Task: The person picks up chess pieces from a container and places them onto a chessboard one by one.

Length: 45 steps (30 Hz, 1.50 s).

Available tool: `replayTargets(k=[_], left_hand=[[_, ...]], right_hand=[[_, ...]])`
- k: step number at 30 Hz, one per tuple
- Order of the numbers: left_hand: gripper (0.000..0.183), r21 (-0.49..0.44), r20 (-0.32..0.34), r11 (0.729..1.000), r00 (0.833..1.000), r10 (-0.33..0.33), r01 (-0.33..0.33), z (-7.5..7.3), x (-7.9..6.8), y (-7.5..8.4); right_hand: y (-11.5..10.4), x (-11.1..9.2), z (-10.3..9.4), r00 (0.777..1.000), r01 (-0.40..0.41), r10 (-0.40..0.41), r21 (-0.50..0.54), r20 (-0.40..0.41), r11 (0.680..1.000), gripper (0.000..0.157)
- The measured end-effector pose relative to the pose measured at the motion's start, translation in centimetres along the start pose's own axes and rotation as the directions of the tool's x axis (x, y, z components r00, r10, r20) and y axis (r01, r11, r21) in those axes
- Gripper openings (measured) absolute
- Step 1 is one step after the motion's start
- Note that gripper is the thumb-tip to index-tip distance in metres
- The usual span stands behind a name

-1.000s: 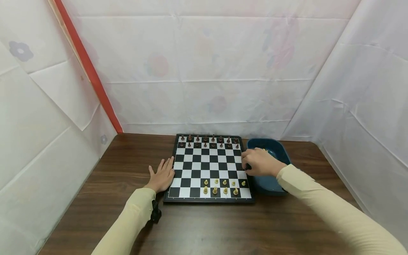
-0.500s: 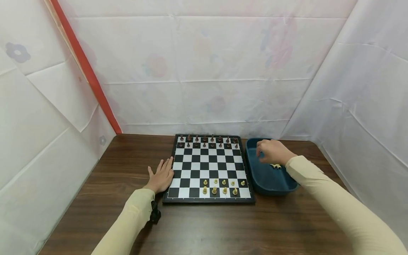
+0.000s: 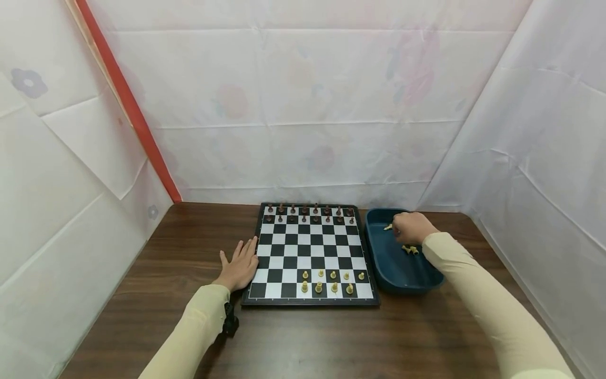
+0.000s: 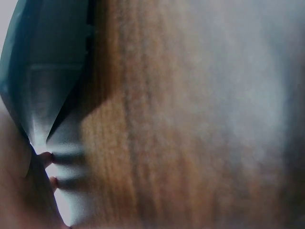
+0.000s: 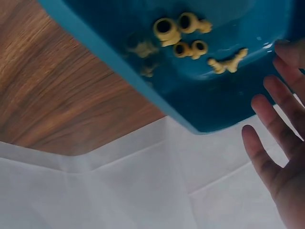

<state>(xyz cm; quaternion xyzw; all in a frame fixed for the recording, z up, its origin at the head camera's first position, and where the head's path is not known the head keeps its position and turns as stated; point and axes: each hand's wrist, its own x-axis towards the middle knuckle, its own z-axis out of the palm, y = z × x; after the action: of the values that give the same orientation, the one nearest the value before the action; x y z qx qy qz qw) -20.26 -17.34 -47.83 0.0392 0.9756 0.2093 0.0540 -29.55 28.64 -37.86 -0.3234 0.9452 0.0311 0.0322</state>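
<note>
A chessboard [image 3: 304,238] lies on the table with dark red chess pieces [image 3: 304,210] in two rows at its far side. Several cream chess pieces [image 3: 319,287] stand on its near right squares. My left hand [image 3: 240,266] lies flat with fingers spread against the board's left edge. Over the far part of a blue tray [image 3: 402,276] is my right hand [image 3: 413,227], fingers loosely bent. In the right wrist view its thumb and index finger come close together at the tray's wall, with no piece showing between them. Loose cream chess pieces [image 5: 188,36] lie in the tray.
The blue tray stands right beside the board's right edge. Brown wooden table [image 3: 303,337] extends in front and to both sides. White sheets [image 3: 303,105] close off the back and sides, with a red strip [image 3: 130,105] at the left corner.
My right hand has moved from the board's right edge to over the blue tray, then slightly farther right and lower. My left hand has stayed at the board's edge.
</note>
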Motion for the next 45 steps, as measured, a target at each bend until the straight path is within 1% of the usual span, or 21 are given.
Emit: replayTargets(k=[2, 5, 11, 14, 19, 25, 30, 35, 37, 41, 43, 45], left_hand=[[0.056, -0.005, -0.002, 1.0, 1.0, 0.002, -0.002, 0.0, -0.1, 0.1], [0.056, -0.006, -0.001, 1.0, 1.0, 0.007, -0.007, -0.1, -0.2, 0.1], [0.056, 0.005, 0.006, 1.0, 1.0, 0.017, -0.017, 0.0, -0.2, 0.2], [0.056, 0.003, 0.001, 1.0, 1.0, 0.018, -0.018, 0.0, -0.1, 0.2], [0.056, 0.009, 0.004, 1.0, 1.0, 0.018, -0.018, 0.0, 0.0, 0.4], [0.056, 0.007, -0.002, 1.0, 1.0, 0.023, -0.023, -0.1, -0.1, 0.5], [0.056, 0.009, 0.004, 1.0, 1.0, 0.022, -0.022, -0.1, -0.1, 0.6], [0.056, 0.006, 0.005, 1.0, 1.0, 0.02, -0.02, 0.0, -0.1, 0.5], [0.056, 0.007, 0.007, 1.0, 1.0, 0.019, -0.019, 0.0, -0.1, 0.4], [0.056, 0.005, 0.007, 1.0, 1.0, 0.017, -0.017, 0.0, -0.1, 0.2], [0.056, 0.004, 0.005, 1.0, 1.0, 0.018, -0.018, 0.0, -0.1, 0.1], [0.056, 0.005, 0.003, 1.0, 1.0, 0.021, -0.021, 0.0, -0.1, 0.0]], right_hand=[[0.5, 0.1, 0.6, 0.999, -0.028, 0.028, 0.011, 0.023, 1.0, 0.024], [0.9, 0.0, 1.3, 0.997, -0.058, 0.057, 0.011, 0.048, 0.998, 0.027], [1.0, -0.5, 2.1, 0.993, -0.09, 0.095, -0.062, 0.072, 0.994, 0.025], [0.9, -0.6, 2.3, 0.991, -0.109, 0.116, -0.101, 0.068, 0.989, 0.024], [0.8, -0.6, 2.9, 0.99, -0.117, 0.127, -0.147, 0.06, 0.982, 0.014], [0.7, -0.3, 3.3, 0.986, -0.139, 0.154, -0.189, 0.063, 0.972, 0.011], [0.3, -0.3, 3.2, 0.983, -0.155, 0.169, -0.184, 0.068, 0.971, 0.009], [0.1, -0.3, 3.1, 0.985, -0.151, 0.162, -0.165, 0.056, 0.975, 0.008], [0.1, -0.2, 3.1, 0.986, -0.15, 0.158, -0.143, 0.049, 0.978, 0.007], [0.2, -0.1, 3.0, 0.984, -0.171, 0.175, -0.087, 0.039, 0.981, 0.005], [0.3, -0.1, 2.9, 0.982, -0.184, 0.186, -0.05, 0.042, 0.982, 0.009], [0.4, -0.1, 2.7, 0.98, -0.194, 0.195, -0.023, 0.048, 0.981, 0.018]])
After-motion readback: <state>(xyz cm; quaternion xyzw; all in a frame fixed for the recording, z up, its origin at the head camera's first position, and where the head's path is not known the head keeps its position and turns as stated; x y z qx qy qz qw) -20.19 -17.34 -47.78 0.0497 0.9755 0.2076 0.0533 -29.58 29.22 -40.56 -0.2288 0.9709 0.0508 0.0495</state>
